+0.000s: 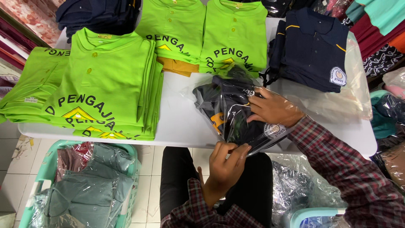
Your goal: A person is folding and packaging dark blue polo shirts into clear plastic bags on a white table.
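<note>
Folded navy polo shirt in clear plastic bag (230, 112) | at near edge of white table (177, 122) | left hand (223, 166) pinches bag's open edge, fingers closed | right hand (274, 109) flat on top, fingers spread | likely light, soft, slippery film; grip edges.

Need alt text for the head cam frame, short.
Seen from above, a person's right hand presses on a folded dark shirt in a clear plastic bag on a white table, while the left hand pinches the bag's near edge. Stacks of lime-green shirts lie alongside.
</note>
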